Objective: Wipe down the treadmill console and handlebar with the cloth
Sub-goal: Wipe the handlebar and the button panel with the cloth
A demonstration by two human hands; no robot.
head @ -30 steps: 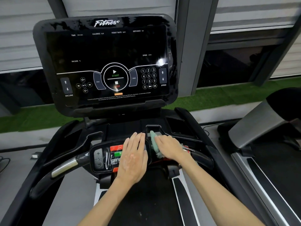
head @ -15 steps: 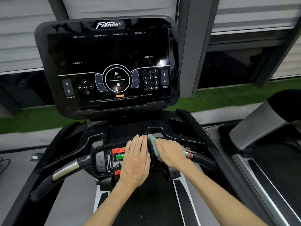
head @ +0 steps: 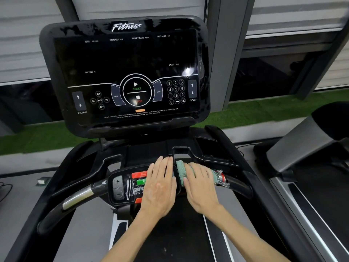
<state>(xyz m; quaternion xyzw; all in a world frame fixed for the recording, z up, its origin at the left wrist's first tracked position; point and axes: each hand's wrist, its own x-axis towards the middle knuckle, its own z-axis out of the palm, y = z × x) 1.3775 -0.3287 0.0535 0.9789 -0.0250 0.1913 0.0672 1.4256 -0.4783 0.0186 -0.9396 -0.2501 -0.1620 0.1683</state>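
Observation:
The black treadmill console (head: 132,59) stands upright ahead, its screen dark with printed keys. Below it runs the handlebar (head: 79,195), with a control pod (head: 120,186) of red and green buttons in the middle. My left hand (head: 160,188) lies flat on the pod, fingers straight and together. Just to its right, my right hand (head: 201,188) presses flat on a green cloth (head: 181,172) that is draped over the bar. The cloth's mesh edge (head: 220,177) sticks out past my knuckles on the right.
A black tray with recessed pockets (head: 207,146) sits between the console and the bar. A second treadmill (head: 302,140) stands close on the right. The running belt (head: 170,239) lies under my forearms. Green turf (head: 264,110) and shuttered windows lie beyond.
Both hands have stayed on the middle of the bar. My right hand and the cloth have shifted only slightly, a little to the right and towards me.

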